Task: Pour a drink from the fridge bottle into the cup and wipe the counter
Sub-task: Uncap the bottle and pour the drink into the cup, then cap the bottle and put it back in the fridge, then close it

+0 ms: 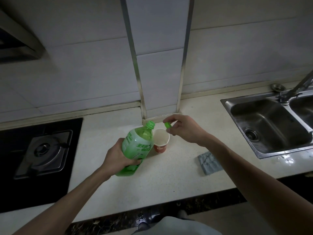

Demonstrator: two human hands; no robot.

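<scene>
Both hands are occupied, each with half of the same job. Nearest the front edge of the bench (152,184), the left hand (116,157) wraps round the lower body of the green bottle (137,145), fingers curled under its label. It holds the bottle leaning away from the person, with the open neck pointing at the cup (160,141). A low grip of that kind, I judge, gives leverage for tipping a large, fairly full bottle. Whether its base rests on the bench or hangs just clear of it I cannot tell. To the right, also toward the front edge and near the front corner of the steel sink (271,126), a grey-blue cloth (210,162) lies flat and untouched, presumably waiting for the wiping step.

Farther in, about mid-bench, the paper cup stands upright just beside the bottle's shoulder, its white inside showing no drink that I can make out. The bottle's mouth sits at the cup's left rim, not yet over it, so pouring looks about to begin rather than under way. Above the cup's far rim the right hand (184,128) pinches the green cap (167,125) between thumb and fingertips. It is held up and clear, likely to be out of the pour's way and ready to go back on.

Beyond them a tiled column (160,65) meets the bench's back edge. The sink is let into the right end and a gas hob (44,150) into the left; both are well apart from the cup.
</scene>
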